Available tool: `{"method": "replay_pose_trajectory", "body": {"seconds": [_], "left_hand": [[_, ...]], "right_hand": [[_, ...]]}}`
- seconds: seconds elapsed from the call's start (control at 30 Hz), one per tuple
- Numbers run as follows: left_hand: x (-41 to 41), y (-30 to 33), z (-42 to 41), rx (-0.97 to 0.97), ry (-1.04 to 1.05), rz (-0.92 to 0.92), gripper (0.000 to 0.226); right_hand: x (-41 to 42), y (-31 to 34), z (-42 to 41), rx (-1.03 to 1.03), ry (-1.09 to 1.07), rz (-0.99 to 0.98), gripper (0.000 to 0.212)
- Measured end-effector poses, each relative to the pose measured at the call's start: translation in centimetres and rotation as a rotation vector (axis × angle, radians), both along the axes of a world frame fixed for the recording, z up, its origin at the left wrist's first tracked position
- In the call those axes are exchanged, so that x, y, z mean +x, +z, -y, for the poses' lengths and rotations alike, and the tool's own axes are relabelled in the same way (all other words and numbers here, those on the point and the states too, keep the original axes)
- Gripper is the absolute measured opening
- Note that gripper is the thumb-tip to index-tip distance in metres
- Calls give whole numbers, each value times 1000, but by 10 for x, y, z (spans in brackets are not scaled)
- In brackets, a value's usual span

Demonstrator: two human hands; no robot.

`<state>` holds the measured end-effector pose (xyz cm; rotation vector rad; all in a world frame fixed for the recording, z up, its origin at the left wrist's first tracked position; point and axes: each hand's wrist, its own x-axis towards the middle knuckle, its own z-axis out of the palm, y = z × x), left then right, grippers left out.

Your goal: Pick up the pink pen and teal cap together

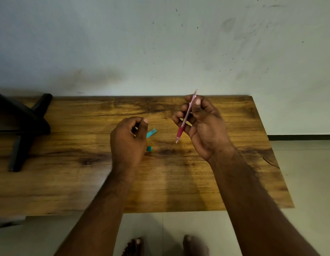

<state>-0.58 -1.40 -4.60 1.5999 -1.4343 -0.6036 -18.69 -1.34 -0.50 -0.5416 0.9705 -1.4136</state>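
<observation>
The right hand (201, 124), raised above the wooden table (68, 182), holds a pink pen (186, 117) between thumb and curled fingers. The pen is tilted, its upper end toward the wall (160, 43) and its darker pink grip section and tip pointing down and toward the left hand (128, 139). The tip is clear of the table surface.

The left hand hovers over the table just left of the pen tip, its fingers curled inward with thumb and forefinger drawn close together. Whether they pinch some small part cannot be told; nothing is plainly visible between them.

Just beside the left hand, lying on the table, are two small teal pieces: a longer teal strip (151, 133) near the fingertips and a short teal piece (149, 148) nearer the person. Both lie apart from the pen and from each other.

Judged from this arrangement, the step in hand is the handling of the pen between two hands, with the teal pieces possibly belonging to another pen or cap. A next move would call for bringing the left fingertips to the pen's lower end while the right hand keeps the barrel steady.

At the table's far left stands a dark object with a black leg (22, 145). The person's bare feet (194, 245) show on the pale floor (308, 172) below.
</observation>
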Motion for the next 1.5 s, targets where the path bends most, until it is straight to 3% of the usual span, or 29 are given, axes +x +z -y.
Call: {"method": "replay_pose_trajectory", "body": {"seconds": [0.13, 0.27, 0.37, 0.77, 0.93, 1.07, 1.17, 1.5], "left_hand": [[16, -7, 7, 173, -21, 70, 7], [19, -10, 7, 259, -51, 110, 4], [18, -9, 5, 276, -53, 109, 5], [18, -11, 7, 306, -67, 166, 22], [17, -10, 6, 299, -58, 196, 22], [15, -10, 7, 299, -41, 251, 20], [17, -11, 8, 275, -46, 288, 18], [24, -11, 10, 222, -19, 246, 16]], "right_hand": [[0, -14, 1, 161, -5, -368, 9], [1, -32, -3, 244, -10, -825, 11], [0, -41, -3, 266, -14, -1011, 11], [5, -47, -8, 225, -21, -1231, 5], [6, -36, -9, 119, -29, -1453, 11], [32, -30, -14, -188, 223, -1530, 22], [48, -34, -18, -204, 444, -1581, 26], [55, -40, -23, -250, 451, -1635, 24]]}}
